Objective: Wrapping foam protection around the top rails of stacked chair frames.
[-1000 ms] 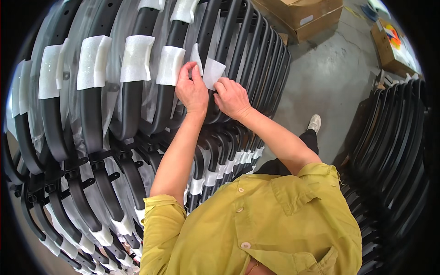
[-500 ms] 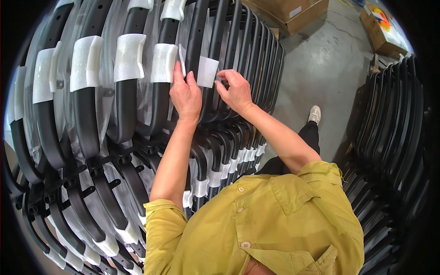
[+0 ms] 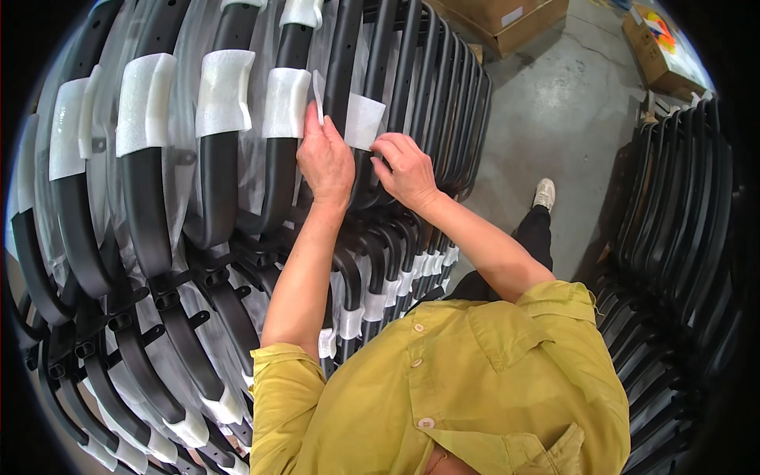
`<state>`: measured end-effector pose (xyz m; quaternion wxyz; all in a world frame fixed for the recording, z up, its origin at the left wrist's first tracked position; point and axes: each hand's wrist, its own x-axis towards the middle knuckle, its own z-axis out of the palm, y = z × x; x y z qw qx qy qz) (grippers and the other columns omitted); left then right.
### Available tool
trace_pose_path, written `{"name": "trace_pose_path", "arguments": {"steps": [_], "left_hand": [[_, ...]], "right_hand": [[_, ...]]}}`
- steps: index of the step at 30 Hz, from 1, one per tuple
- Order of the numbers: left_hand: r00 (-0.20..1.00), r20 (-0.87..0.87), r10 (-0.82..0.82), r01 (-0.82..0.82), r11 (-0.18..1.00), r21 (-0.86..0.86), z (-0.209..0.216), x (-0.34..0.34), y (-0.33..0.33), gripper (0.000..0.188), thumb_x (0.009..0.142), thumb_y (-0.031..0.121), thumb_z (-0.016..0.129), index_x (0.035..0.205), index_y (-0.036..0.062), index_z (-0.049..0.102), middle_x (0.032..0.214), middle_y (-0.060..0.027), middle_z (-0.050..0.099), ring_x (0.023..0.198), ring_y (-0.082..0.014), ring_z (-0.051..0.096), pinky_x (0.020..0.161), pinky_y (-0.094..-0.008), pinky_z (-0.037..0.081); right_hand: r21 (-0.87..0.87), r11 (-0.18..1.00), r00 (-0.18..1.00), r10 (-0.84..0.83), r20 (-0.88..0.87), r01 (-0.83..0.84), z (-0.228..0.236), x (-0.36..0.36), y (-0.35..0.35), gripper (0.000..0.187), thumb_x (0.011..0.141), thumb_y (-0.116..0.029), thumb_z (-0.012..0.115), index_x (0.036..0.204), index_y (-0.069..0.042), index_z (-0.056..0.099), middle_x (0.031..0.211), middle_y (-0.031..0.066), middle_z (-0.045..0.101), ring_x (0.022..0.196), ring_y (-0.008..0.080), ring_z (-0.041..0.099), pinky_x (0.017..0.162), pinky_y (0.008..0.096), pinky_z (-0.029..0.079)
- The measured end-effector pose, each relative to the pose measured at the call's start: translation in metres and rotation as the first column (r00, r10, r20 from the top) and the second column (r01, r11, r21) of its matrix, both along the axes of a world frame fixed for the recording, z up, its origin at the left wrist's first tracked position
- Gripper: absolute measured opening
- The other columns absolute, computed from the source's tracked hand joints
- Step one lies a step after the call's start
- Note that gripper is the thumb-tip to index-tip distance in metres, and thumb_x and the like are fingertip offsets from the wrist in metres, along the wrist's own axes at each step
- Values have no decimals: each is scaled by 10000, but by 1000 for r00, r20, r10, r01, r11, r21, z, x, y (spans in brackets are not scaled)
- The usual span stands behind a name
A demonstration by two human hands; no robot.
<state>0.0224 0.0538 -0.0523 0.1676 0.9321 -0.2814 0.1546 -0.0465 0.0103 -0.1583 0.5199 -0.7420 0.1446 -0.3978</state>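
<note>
A white foam sheet [image 3: 365, 121] passes behind an upright black metal tube [image 3: 341, 67], its two ends showing either side. My left hand [image 3: 326, 165] reaches up at the tube's left, fingers stretched out against the sheet's left end; some fingertips are hidden. At the lower right corner of the sheet is my right hand [image 3: 408, 172], fingers bent and thumb apart from them. The fingertips seem to touch that corner, without a visible pinch. Just left stands another black tube with a foam wrap [image 3: 286, 103] around it.
More bent black tubes with foam wraps [image 3: 225, 93] stand in a row leftward, clear plastic film between them. A second stack of black tubes [image 3: 681, 198] is on the right. Cardboard boxes [image 3: 495, 24] rest on the grey floor [image 3: 546, 119] at the back.
My right hand has shifted slightly left and down, its fingers closer to the sheet's corner. My left hand has moved slightly right. The sheet's right end juts out a bit farther.
</note>
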Motion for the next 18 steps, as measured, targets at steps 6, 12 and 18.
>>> {"name": "trace_pose_path", "arguments": {"steps": [6, 12, 18], "left_hand": [[1000, 2, 5, -5, 1000, -8, -1, 0, -2, 316, 845, 137, 429, 1137, 21, 463, 846, -238, 582, 794, -393, 560, 668, -426, 447], [1000, -20, 23, -24, 999, -28, -1, 0, -1, 319, 838, 134, 437, 1135, 21, 468, 805, -236, 584, 767, -399, 561, 655, -426, 447], [1000, 20, 4, -3, 999, -45, -1, -1, 0, 305, 833, 129, 434, 1108, 9, 485, 769, -237, 582, 735, -403, 559, 634, -433, 442]], "right_hand": [[-159, 987, 999, -32, -4, 31, -1, 16, -4, 173, 644, -49, 597, 795, -34, 514, 815, 89, 511, 757, 249, 524, 667, 335, 454], [-337, 936, 995, -87, 50, 98, -4, 21, -1, 97, 638, -67, 551, 685, -41, 470, 696, 73, 475, 663, 226, 530, 591, 313, 449], [-529, 845, 997, -74, 32, 80, -5, 23, 0, 88, 626, -126, 525, 642, -65, 463, 635, 59, 449, 609, 191, 521, 538, 286, 434]]}}
